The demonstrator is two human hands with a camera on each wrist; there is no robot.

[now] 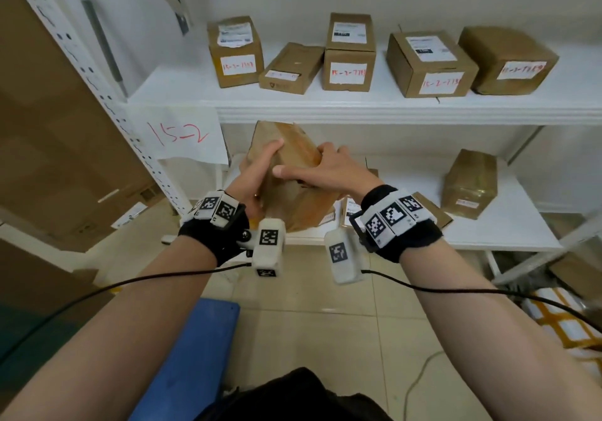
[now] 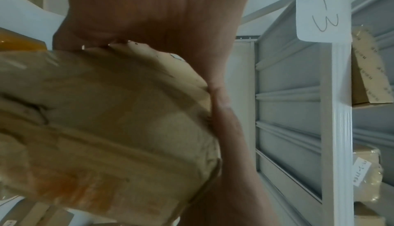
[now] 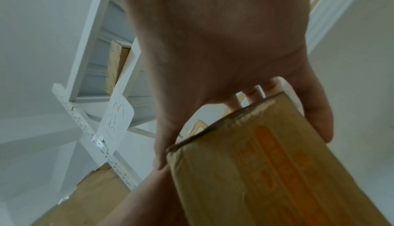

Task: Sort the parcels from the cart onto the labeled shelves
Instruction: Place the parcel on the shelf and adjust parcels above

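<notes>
I hold a brown taped cardboard parcel tilted in both hands, just in front of the lower shelf. My left hand grips its left side, fingers wrapped round the edge. My right hand grips the right top edge, thumb lying across the near face. In the left wrist view the parcel presses against my palm. In the right wrist view my fingers curl over the parcel's far edge. A paper label reading 15-2 hangs from the upper shelf.
Several labelled parcels stand in a row on the upper shelf. The lower shelf bears a taped parcel at right and more boxes behind my hands. Large cartons stand left of the white upright. A blue surface lies below my arms.
</notes>
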